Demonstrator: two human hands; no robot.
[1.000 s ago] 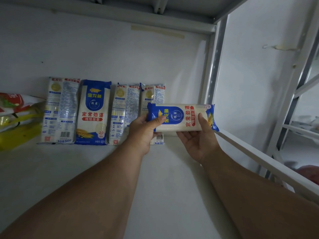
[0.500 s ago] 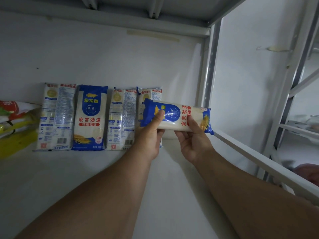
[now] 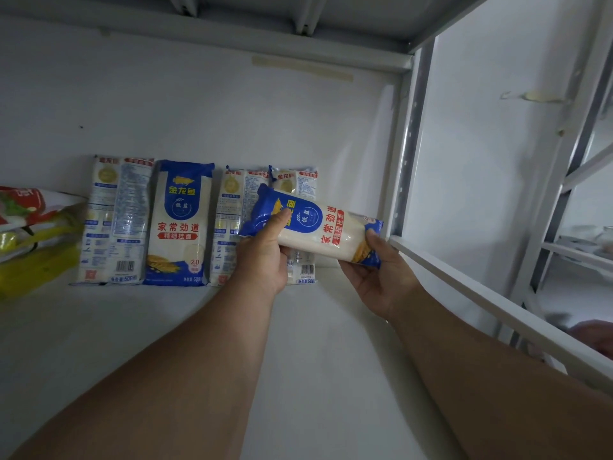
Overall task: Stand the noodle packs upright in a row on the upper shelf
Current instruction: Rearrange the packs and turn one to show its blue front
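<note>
A blue-and-white plastic noodle pack [image 3: 311, 232], tilted, is being gripped by the left hand [image 3: 262, 260] and right hand [image 3: 378, 277]. Pale noodles are seemingly showing through its clear middle.

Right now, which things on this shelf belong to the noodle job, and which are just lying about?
Job:
- blue-and-white noodle pack held sideways in left hand and right hand
- four noodle packs standing against the back wall
- white shelf board

Lying about:
- red-and-yellow bags at far left
</note>
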